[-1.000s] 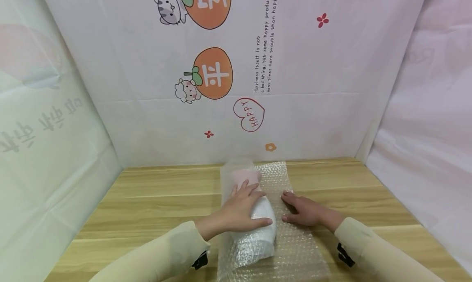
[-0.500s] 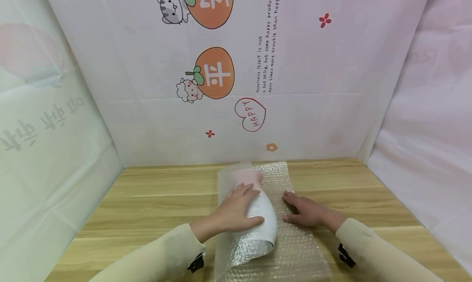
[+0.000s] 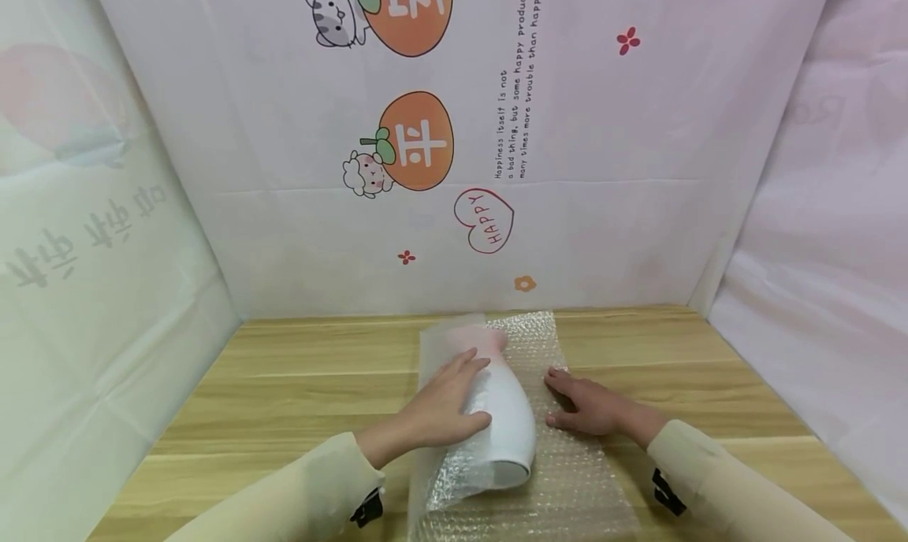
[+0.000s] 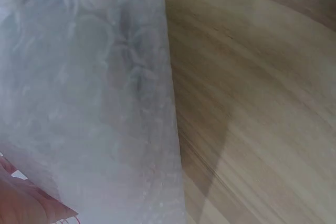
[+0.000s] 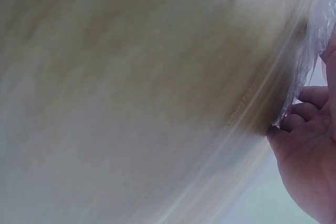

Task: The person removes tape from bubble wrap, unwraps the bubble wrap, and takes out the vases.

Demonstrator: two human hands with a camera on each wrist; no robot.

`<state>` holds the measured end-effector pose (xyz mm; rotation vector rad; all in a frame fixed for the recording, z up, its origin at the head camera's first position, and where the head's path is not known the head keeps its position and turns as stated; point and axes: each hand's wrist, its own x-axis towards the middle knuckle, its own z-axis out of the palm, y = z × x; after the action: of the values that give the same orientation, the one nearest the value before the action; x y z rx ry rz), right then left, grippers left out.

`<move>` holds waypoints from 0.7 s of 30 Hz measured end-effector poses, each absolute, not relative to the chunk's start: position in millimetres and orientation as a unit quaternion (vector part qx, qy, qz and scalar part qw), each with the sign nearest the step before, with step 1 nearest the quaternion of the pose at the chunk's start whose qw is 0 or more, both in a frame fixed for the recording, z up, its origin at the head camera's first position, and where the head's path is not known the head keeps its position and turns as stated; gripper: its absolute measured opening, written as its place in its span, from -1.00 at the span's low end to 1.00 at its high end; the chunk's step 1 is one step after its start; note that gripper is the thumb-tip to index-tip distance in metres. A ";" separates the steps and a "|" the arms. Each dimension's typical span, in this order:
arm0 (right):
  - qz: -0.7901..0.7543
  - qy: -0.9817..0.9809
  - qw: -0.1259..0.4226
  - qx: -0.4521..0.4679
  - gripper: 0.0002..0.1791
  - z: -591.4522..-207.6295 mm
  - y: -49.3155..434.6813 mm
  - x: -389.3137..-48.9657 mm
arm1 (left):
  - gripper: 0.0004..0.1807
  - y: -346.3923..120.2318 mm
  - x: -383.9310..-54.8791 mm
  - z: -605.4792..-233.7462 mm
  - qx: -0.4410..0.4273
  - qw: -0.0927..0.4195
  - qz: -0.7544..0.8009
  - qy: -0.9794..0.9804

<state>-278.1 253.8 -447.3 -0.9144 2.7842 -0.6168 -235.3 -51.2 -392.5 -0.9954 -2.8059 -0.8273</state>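
A white vase [image 3: 509, 412] with a pink neck lies on its side, its base facing the near edge, on a sheet of bubble wrap [image 3: 578, 487]. Part of the sheet folds over the vase's left side. My left hand [image 3: 443, 406] rests on that folded part with fingers extended, against the vase. On the right, my right hand [image 3: 592, 404] rests on the sheet's edge, apart from the vase. The left wrist view is filled on one side by hazy bubble wrap [image 4: 89, 103]. In the right wrist view, fingertips of the hand [image 5: 307, 150] touch the wrap's edge.
A wood-grain table [image 3: 312, 384] carries everything. Behind it stands a white printed cloth wall [image 3: 603, 211], with more cloth at the left [image 3: 106, 329] and right. The far part of the wrap reaches close to the back wall.
My left hand has slid left, and the wrap's folded part has shifted left with it. More of the vase's white side and base now shows. The right hand stays put.
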 end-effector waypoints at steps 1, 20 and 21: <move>-0.206 0.927 0.074 -0.305 -0.15 -446.9 253.6 -278.2 | -0.16 -52.9 -235.0 -392.1 -0.323 0.026 -0.271 -0.906; -0.203 0.933 0.082 -0.287 -0.12 -447.2 253.7 -276.4 | -0.13 -82.9 -232.7 -393.8 -0.311 0.040 -0.286 -0.905; -0.203 0.932 0.082 -0.287 -0.12 -447.2 253.7 -276.4 | -0.13 -85.0 -232.7 -394.1 -0.312 0.042 -0.286 -0.905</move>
<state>-276.4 253.7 -447.2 -0.8581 2.7854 -0.6063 -232.7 -85.0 -394.1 -0.9534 -2.7699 -0.8741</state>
